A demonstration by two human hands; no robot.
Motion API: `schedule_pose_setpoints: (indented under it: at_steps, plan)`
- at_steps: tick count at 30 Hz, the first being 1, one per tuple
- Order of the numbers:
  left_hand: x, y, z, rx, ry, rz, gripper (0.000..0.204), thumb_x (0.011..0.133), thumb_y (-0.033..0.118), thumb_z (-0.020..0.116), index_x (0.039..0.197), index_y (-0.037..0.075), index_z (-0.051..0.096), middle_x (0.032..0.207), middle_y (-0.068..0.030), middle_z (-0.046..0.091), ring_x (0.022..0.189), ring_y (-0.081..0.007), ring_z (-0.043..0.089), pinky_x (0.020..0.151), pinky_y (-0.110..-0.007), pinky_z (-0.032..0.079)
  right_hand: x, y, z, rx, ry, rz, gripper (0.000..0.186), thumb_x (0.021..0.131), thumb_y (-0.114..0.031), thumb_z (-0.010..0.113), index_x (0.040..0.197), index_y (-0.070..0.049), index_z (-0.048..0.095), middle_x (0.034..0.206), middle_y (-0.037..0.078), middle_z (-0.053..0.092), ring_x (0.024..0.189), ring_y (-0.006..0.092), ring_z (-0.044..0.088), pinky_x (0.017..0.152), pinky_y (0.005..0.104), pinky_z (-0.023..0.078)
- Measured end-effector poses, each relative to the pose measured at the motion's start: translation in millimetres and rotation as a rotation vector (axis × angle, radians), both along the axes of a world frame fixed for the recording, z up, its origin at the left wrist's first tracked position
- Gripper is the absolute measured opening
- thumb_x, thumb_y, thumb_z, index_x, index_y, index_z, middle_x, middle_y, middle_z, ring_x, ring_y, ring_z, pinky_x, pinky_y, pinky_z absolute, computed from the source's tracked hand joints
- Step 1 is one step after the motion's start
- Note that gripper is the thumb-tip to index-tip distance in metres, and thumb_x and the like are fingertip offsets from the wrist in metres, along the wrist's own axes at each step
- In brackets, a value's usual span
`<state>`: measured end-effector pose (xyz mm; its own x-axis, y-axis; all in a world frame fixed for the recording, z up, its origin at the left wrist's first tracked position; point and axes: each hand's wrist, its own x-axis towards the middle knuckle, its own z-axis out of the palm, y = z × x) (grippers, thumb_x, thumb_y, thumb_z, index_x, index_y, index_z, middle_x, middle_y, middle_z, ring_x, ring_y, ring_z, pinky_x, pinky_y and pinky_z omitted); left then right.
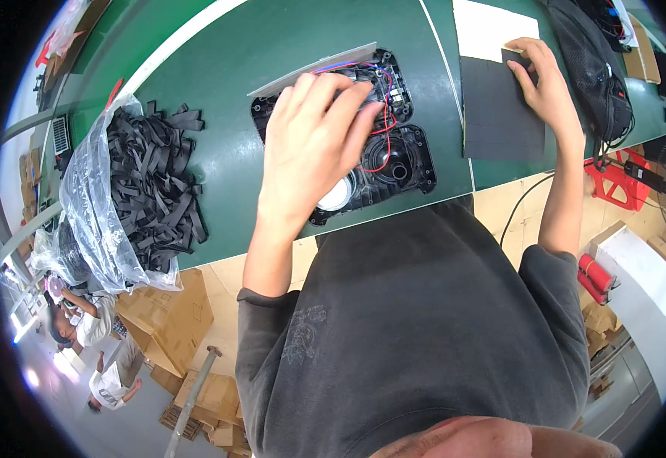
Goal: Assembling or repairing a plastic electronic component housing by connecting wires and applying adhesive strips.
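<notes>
A black plastic housing with red and blue wires lies on the green bench. My left hand rests on its upper left part, fingers bent over the wires; whether it grips anything is hidden. A grey strip lies along the housing's far edge. My right hand reaches to the right and pinches a small black foam square at the top of a dark sheet of such pads, next to a white sheet.
A clear plastic bag full of black strips sits at the bench's left end. Black netting and cables lie to the right, with a red stool below. Cardboard boxes stand on the floor; another person is lower left.
</notes>
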<state>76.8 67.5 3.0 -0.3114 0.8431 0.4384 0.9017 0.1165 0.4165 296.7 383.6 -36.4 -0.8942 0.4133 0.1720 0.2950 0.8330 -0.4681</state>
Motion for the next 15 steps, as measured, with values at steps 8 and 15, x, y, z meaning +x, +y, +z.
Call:
schedule_pose_setpoints:
  at_steps: [8,15]
  plan:
    - [26.0,0.5,5.6,-0.086,-0.064,0.116,0.039,0.075,0.033,0.092,0.098,0.005,0.076,0.103,-0.0043,0.064,0.103,-0.0256,0.06,0.094,-0.043,0.043,3.5,-17.6,-2.5,0.208,0.045,-0.016,0.03,0.097,-0.003,0.067,0.126,-0.005,0.067,0.129,0.015,0.066,0.126,0.0367,0.059,0.11,0.0425,0.047]
    - [24.7,-7.8,-0.8,-0.082,-0.169,0.055,0.025,0.08,0.019,0.088,0.099,0.006,0.077,0.112,-0.0038,0.073,0.11,-0.0254,0.066,0.102,-0.041,0.043,2.5,-23.4,-7.4,0.131,0.078,-0.095,0.03,0.096,-0.002,0.067,0.126,-0.006,0.068,0.133,0.014,0.065,0.127,0.036,0.059,0.11,0.0423,0.047]
